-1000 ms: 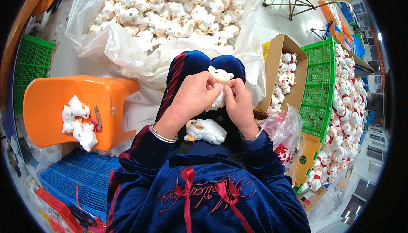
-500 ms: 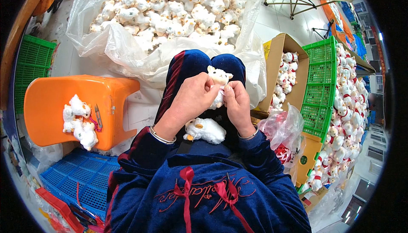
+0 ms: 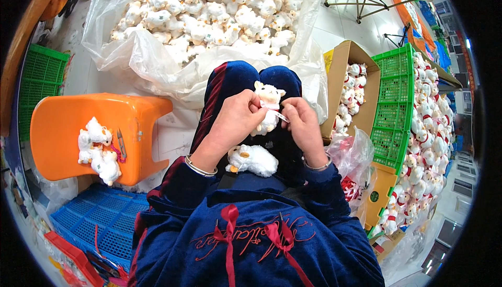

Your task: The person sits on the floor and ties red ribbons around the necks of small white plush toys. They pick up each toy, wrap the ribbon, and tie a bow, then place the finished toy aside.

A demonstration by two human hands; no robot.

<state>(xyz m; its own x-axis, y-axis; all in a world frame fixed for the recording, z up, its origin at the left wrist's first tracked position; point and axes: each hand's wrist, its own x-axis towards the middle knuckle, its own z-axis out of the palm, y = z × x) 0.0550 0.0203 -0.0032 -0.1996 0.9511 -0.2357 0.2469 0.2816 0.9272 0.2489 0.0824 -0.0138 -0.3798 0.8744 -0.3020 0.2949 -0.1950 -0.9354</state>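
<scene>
Steadying a plush lamb (image 3: 269, 96), left hand (image 3: 236, 118) pinches its neck; right hand (image 3: 304, 130) pinches pale ribbon (image 3: 281, 115), best kept flat.

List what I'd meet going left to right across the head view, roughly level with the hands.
Left green crate → orange stool → left hand → held toy → right hand → cardboard box → right green crate → toy pile.

The held toy (image 3: 267, 123) is showing fluffy plush; near the glossy plastic stool's (image 3: 55, 135) right edge, snips (image 3: 121, 143) are looking metallic.
</scene>
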